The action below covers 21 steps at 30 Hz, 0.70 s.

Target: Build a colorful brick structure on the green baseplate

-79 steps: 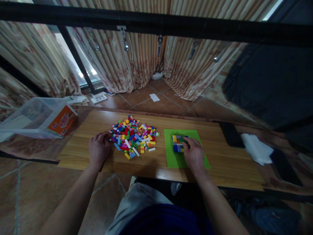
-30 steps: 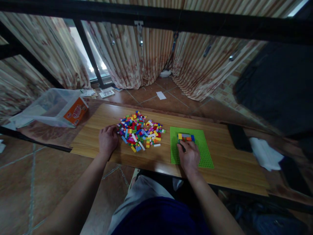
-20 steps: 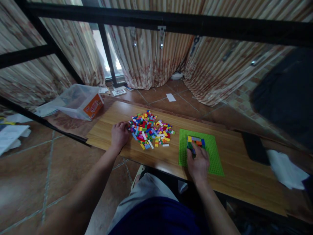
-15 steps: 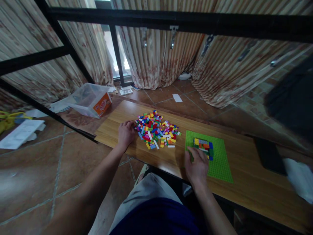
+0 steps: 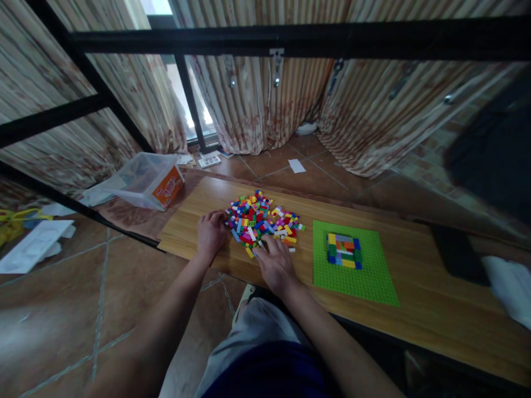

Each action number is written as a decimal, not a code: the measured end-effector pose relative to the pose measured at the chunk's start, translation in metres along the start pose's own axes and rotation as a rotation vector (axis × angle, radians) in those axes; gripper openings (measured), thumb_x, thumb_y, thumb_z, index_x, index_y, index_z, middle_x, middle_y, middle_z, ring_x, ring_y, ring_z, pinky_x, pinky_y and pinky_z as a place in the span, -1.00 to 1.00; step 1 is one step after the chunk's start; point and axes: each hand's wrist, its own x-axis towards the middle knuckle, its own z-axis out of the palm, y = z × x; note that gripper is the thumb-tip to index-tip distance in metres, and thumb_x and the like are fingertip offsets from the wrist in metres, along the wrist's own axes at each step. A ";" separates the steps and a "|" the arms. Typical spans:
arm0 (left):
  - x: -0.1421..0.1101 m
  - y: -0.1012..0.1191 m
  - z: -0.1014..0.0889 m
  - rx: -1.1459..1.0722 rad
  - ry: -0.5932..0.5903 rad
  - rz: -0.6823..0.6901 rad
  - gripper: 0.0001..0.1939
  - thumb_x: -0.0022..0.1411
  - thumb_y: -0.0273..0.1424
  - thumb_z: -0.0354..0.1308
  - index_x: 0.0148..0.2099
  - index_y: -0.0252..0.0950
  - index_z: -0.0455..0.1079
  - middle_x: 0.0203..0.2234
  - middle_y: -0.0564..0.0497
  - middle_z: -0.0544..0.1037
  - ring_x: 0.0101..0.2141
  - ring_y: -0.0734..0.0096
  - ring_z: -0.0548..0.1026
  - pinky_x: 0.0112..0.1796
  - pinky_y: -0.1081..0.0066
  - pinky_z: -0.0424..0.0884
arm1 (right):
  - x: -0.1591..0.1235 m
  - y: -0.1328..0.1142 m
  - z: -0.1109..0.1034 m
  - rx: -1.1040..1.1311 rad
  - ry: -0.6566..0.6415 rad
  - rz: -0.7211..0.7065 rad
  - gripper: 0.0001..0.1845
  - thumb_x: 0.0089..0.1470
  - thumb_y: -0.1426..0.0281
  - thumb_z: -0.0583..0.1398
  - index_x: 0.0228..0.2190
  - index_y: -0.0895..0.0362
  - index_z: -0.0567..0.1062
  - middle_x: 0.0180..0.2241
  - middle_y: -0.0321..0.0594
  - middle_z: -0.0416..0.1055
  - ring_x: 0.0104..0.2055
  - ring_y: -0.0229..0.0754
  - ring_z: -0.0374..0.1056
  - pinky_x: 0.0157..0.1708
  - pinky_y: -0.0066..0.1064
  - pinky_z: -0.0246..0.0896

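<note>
A heap of small coloured bricks [image 5: 259, 218] lies on the wooden table top [image 5: 415, 276]. My left hand [image 5: 210, 235] rests at the heap's left edge, fingers curled down on the table. My right hand [image 5: 275, 262] lies at the heap's near edge, fingers spread over the closest bricks; I cannot see a brick held in it. To the right sits a green baseplate [image 5: 365, 279] with a small block of joined coloured bricks [image 5: 343, 250] on it. Neither hand touches the baseplate.
A clear plastic bin with an orange label [image 5: 149, 179] lies tipped at the table's far left. A black flat object [image 5: 454, 254] and a white cloth [image 5: 508, 284] lie at the right. A black metal bar [image 5: 290, 38] crosses overhead. Curtains hang behind.
My right hand has left the brick block on the green baseplate and moved left to the near edge of the loose heap. My left hand stayed by the heap. The view swung left.
</note>
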 end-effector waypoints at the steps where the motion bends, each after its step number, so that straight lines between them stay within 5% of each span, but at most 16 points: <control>1: 0.000 0.000 0.000 0.005 0.000 0.002 -0.69 0.23 -0.49 -0.02 -0.09 -0.31 0.51 -0.08 -0.16 0.56 -0.07 0.10 0.44 0.00 0.17 0.32 | 0.001 0.001 0.001 -0.006 -0.010 -0.003 -0.74 0.23 0.39 0.09 -0.17 -0.03 0.56 0.02 -0.10 0.36 -0.04 -0.02 0.22 -0.07 -0.16 0.17; 15: 0.003 -0.001 -0.002 0.038 -0.005 0.030 -0.69 0.22 -0.47 -0.04 -0.09 -0.31 0.49 -0.13 -0.17 0.57 -0.11 0.11 0.46 -0.01 0.18 0.33 | -0.010 -0.001 -0.019 0.221 0.100 0.119 -0.81 0.23 0.40 0.10 -0.20 0.07 0.52 -0.14 -0.14 0.46 -0.09 -0.10 0.30 -0.05 -0.24 0.20; 21: 0.004 -0.004 0.000 0.057 0.004 0.051 -0.70 0.21 -0.47 -0.03 -0.12 -0.29 0.50 -0.13 -0.14 0.58 -0.12 0.12 0.47 -0.02 0.18 0.33 | -0.037 0.044 -0.064 0.265 0.198 0.322 -0.78 0.25 0.34 0.07 -0.18 0.07 0.50 -0.16 -0.15 0.49 -0.09 -0.12 0.37 -0.06 -0.24 0.27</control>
